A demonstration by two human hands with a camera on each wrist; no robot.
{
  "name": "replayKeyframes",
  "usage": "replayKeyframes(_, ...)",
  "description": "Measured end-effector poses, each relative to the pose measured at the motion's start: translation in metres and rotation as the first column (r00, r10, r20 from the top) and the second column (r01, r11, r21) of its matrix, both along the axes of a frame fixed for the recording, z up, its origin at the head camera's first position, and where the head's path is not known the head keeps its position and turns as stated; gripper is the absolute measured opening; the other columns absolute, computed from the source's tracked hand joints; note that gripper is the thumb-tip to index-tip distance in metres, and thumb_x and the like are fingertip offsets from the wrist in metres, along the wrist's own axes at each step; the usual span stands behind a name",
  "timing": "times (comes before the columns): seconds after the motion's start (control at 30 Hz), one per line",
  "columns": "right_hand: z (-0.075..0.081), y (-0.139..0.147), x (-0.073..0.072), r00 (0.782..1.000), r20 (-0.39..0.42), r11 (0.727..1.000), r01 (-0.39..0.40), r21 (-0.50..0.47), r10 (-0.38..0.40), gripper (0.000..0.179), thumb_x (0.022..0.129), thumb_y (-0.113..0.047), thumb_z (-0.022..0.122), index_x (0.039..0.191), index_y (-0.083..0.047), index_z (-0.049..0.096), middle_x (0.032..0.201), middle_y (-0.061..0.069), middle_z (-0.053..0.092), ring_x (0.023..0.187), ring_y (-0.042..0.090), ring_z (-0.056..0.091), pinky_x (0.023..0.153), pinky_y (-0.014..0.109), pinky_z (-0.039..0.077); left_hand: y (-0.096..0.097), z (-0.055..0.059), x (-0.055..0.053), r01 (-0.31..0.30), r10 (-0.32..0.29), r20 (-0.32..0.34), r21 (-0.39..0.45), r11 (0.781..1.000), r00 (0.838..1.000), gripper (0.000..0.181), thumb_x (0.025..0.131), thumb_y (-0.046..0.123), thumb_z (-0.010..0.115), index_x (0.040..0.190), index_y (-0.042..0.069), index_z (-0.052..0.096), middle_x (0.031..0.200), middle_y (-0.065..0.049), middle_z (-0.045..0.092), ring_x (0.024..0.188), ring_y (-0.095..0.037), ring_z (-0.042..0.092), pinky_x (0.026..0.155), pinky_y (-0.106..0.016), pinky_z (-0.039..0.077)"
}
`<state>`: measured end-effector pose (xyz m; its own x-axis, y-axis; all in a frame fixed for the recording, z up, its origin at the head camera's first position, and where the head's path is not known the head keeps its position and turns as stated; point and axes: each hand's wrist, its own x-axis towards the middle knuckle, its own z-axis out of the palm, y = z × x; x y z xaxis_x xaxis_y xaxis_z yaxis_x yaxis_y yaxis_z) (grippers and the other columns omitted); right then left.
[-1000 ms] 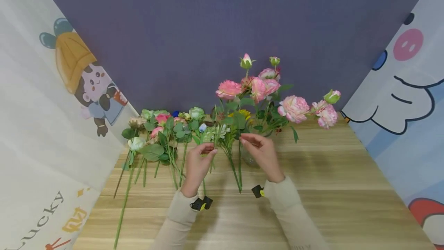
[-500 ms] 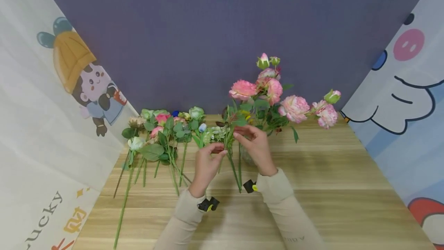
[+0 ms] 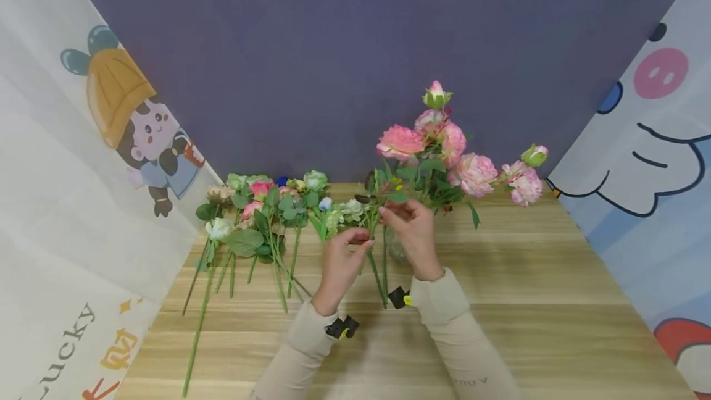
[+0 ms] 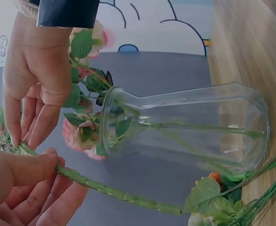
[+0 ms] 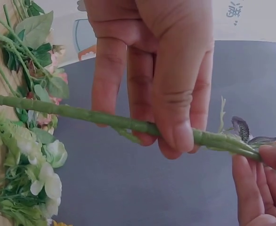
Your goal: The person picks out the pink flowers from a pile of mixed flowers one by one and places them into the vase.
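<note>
A pink peony spray with a bud on top is held upright between both hands. My left hand pinches its green stem between thumb and fingers, with the lower part of the stem sticking out below. Higher up, my right hand pinches the same stem near where it branches, thumb against fingertips. Right behind stands a clear glass vase holding another pink peony spray. In the left wrist view, the held stem's cut end points toward the table, beside the vase.
Several loose flowers, with a white rose among them, lie on the left of the wooden table. A bunch of white blossoms lies just beyond my hands. A dark panel closes off the back.
Both hands have moved to the right with the peony spray, and its blooms now overlap those in the vase. My right hand has come close to my left hand and pinches the stem.
</note>
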<state>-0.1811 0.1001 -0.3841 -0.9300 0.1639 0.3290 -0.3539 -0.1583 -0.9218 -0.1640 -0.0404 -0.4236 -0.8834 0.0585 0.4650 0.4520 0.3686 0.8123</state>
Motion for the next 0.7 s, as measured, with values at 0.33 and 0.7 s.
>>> replayKeyframes(0.33,0.005,0.004,0.0,0.999,-0.025,0.996,0.045,0.08,-0.043,0.013,0.08,0.007,0.069,0.09,0.012,0.064,0.084,0.023,0.065,0.066,0.011,0.065,0.063,0.028,0.057,0.001,0.0,-0.002,0.047,-0.047,0.004,0.046,0.998,0.999,0.014,0.08,0.004,0.074,0.092,-0.001,0.071,0.088,-0.017,0.071,0.077,-0.025,0.068,0.062,-0.019,0.055)
replayKeyframes(0.7,0.011,0.017,-0.005,0.99,-0.089,0.987,0.121,0.101,-0.112,0.012,0.08,0.006,0.07,0.089,0.013,0.064,0.082,0.02,0.067,0.065,0.008,0.065,0.061,0.027,0.057,-0.013,-0.003,0.0,0.068,-0.075,0.106,0.071,0.995,0.992,0.021,0.082,0.018,0.074,0.1,0.008,0.071,0.093,-0.006,0.071,0.081,-0.019,0.066,0.067,-0.021,0.055)
